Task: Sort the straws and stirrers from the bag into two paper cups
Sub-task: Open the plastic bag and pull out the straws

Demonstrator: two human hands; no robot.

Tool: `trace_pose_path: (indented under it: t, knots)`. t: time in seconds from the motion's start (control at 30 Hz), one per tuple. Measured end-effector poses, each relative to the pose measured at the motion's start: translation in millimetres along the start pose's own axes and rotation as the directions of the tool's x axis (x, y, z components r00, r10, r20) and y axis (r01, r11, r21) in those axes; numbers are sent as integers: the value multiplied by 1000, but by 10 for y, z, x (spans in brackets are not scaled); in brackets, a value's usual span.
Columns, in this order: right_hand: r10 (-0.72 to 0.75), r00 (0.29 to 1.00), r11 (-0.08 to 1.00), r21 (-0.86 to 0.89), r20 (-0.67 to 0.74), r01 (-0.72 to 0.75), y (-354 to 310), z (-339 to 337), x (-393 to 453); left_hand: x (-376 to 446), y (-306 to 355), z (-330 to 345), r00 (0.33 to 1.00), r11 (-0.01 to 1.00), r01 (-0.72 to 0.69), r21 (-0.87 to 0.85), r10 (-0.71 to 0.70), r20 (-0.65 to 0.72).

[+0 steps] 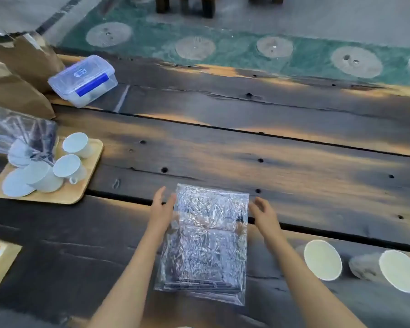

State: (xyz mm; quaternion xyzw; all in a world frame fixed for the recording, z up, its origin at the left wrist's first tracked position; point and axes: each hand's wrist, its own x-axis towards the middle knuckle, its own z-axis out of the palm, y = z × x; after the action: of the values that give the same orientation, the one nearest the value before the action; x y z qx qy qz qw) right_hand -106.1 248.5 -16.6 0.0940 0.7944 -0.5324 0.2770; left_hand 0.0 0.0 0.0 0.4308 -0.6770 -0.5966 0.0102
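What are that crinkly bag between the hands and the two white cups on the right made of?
The bag looks like thin clear plastic film: it is see-through, wrinkled all over and throws silvery glints. The two cups look like matte paper, with thin rims and pale, dull insides, though thin plastic cannot be ruled out by look alone. They stand on a dark, weathered wooden plank table with visible grain and knots.

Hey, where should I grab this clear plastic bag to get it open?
Grip the far edge of the clear bag, coming in from both sides with the left hand and right hand. It lies flat, dark sticks bunched at the near end, so the far end is probably the mouth.
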Motion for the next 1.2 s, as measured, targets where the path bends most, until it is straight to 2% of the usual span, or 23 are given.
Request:
trace_pose_path:
  t: [0.1,0.2,0.43,0.5,0.67,0.93,1.2]
  knots:
    - [125,991,991,53,-53,-122,16,144,285,376,-13,26,995,995,96,-20,-97,-18]
    - [218,971,974,91,-103,-209,48,225,487,618,-26,105,990,990,138,37,-139,13]
    - [293,947,953,117,-130,-279,86,278,655,956,-122,259,983,978,183,101,-181,-36]
    - [285,953,955,119,-100,-273,113,252,597,920,-159,240,981,976,193,104,-190,-36]
    - [214,973,961,194,-81,-196,79,106,296,617,-176,59,991,991,136,-16,-136,10]
    - [-51,995,983,174,-82,65,8,-308,-658,-392,-79,-270,997,991,-44,-129,52,59]
    - [-69,997,971,227,-22,72,282,-835,-1747,-1613,-132,-193,989,965,-107,-239,127,71]
